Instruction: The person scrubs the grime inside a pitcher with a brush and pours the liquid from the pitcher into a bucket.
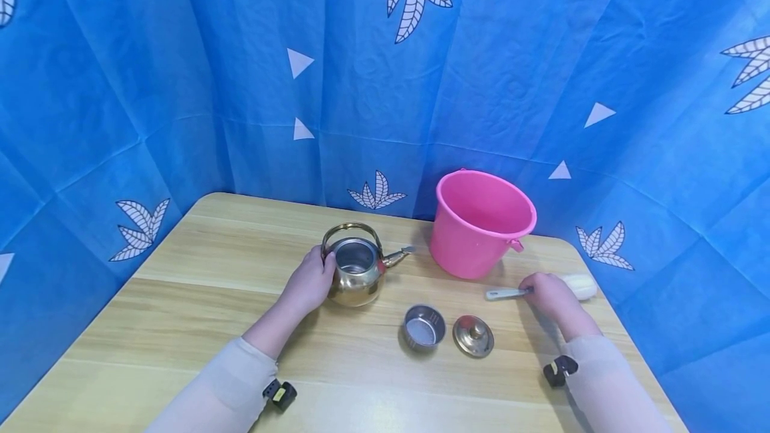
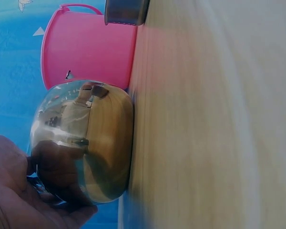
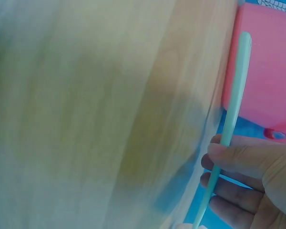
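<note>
A brass-coloured kettle point(image 1: 355, 286) stands on the table without its lid, top handle upright and spout pointing right. My left hand point(image 1: 311, 279) grips its left side, thumb at the rim near the handle's base. In the left wrist view, the shiny kettle body point(image 2: 105, 143) hides part of the fingers. My right hand point(image 1: 550, 296) pinches a bottle brush by its pale green handle point(image 3: 236, 90). The brush's white head point(image 1: 580, 286) shows to the right of the hand. The handle points left, toward the bucket.
A pink bucket point(image 1: 463, 246) stands at the back right, right of the spout. A small metal strainer cup point(image 1: 424, 327) and the brass lid point(image 1: 473, 336) lie on the wooden table point(image 1: 198, 272) between the hands. A blue curtain point(image 1: 373, 85) hangs behind and at both sides.
</note>
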Motion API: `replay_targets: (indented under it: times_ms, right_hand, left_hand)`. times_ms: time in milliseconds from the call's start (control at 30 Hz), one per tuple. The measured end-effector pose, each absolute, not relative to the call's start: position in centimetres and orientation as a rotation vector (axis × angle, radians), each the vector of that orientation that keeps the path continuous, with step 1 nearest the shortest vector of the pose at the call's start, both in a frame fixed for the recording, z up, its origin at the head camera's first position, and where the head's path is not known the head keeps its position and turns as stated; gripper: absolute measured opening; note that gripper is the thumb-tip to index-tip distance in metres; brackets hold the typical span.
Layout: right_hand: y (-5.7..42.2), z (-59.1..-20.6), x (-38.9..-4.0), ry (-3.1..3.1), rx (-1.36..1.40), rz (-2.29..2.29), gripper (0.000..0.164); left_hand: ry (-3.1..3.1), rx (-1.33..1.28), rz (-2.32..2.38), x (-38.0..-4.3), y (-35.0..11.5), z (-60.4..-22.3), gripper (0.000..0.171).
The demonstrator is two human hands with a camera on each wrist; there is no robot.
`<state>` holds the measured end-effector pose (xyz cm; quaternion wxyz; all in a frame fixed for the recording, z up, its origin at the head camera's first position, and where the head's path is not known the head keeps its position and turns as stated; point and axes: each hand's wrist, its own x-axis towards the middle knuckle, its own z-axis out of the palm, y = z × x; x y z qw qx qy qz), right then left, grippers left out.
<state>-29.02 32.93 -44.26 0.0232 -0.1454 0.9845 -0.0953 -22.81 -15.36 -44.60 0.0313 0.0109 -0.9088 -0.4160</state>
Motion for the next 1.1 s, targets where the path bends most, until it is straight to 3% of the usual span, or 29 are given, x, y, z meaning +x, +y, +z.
replay_targets:
  times_ms: [1100]
  right_hand:
    - [31.7, -41.5, -27.4, 3.088, -0.682, -0.336, 0.015]
  left_hand:
    - [-2.804, 0.037, -1.276, -22.7, -15.3, -44.5, 0.059]
